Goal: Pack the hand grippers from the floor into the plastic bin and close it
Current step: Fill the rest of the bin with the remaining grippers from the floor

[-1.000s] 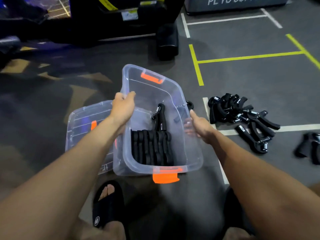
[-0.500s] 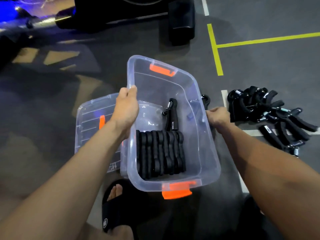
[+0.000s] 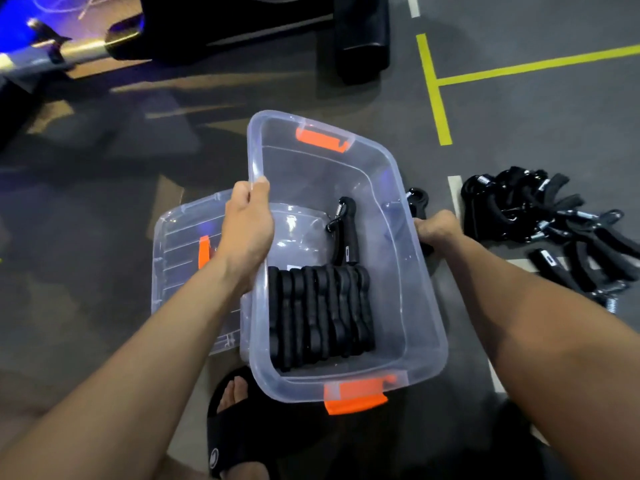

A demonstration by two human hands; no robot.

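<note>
We hold the plastic bin [image 3: 408, 306] at the centre of the frame, both hands curled over its long rims: our left hand [image 3: 247, 225] wraps the left rim near the far corner, and our right hand [image 3: 434, 228] grips the right rim, its fingers hidden behind the wall. The bin's long axis runs from the lower centre up and slightly left, orange latches at each short end. Inside, a packed row of hand grippers [image 3: 320, 318] fills the near half, with one more gripper [image 3: 346, 230] standing against it. The loose pile of grippers [image 3: 540, 220] lies on the floor at the right of the frame, just beyond our right hand, so that hand is the nearer one for the next pick. The lid [image 3: 183, 258] lies partly under the bin at the left, beside our left hand. A further gripper behind the bin's right wall is mostly hidden, and the pile runs off the right edge, so we cannot count it.
</note>
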